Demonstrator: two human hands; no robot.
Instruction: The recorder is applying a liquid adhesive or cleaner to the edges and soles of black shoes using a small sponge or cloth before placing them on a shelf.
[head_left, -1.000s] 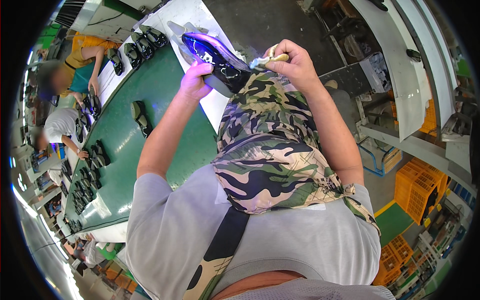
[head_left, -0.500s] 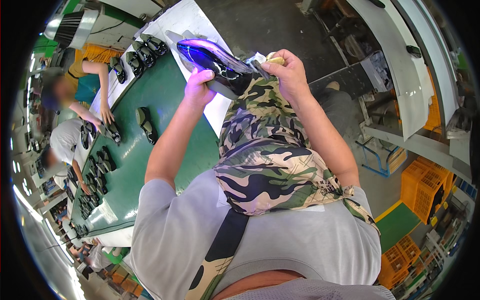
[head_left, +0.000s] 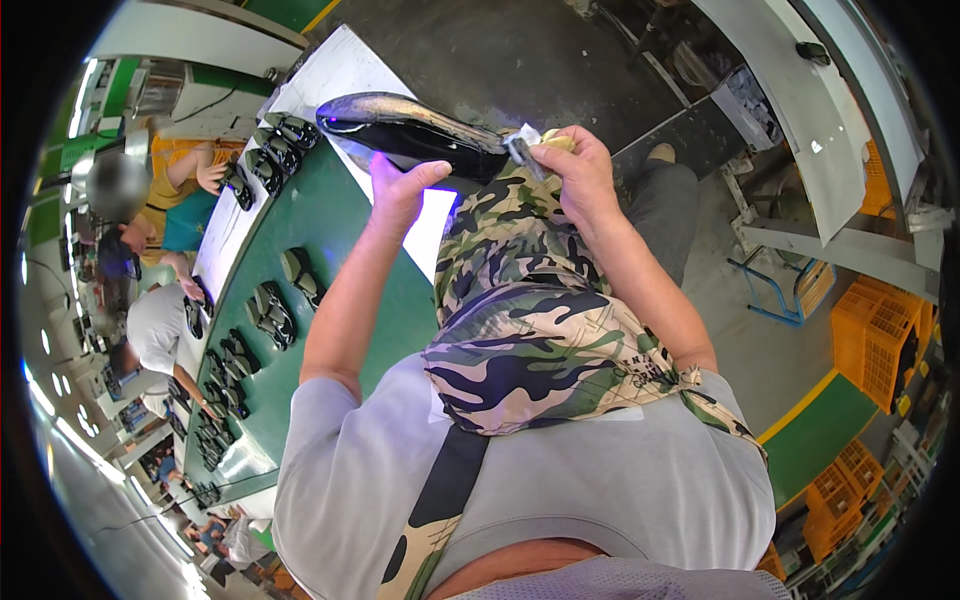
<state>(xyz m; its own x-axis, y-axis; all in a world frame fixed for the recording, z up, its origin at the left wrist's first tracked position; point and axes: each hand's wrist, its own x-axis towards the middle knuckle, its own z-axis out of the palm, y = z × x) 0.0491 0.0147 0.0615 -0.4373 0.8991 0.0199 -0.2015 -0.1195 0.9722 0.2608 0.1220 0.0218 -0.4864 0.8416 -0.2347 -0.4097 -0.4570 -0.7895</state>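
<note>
A glossy black shoe is held out in front of me on its side, its toe to the left and its sole edge facing up. My left hand grips it from below and near its middle; the fingers are mostly hidden behind it, and the thumb shows. At the shoe's right end, my right hand pinches a crumpled whitish-grey rag against or very close to it. Something yellowish shows at the right fingertips; what it is I cannot make out.
A green work surface with a white edge lies left, bearing black shoes in rows. Co-workers sit along its far side. Orange crates and a blue-framed stool stand right.
The shoe has tipped to lie more level, its toe swinging left and down. My right hand stays at its right end. A co-worker's hands have drawn back from shoes on the green surface.
</note>
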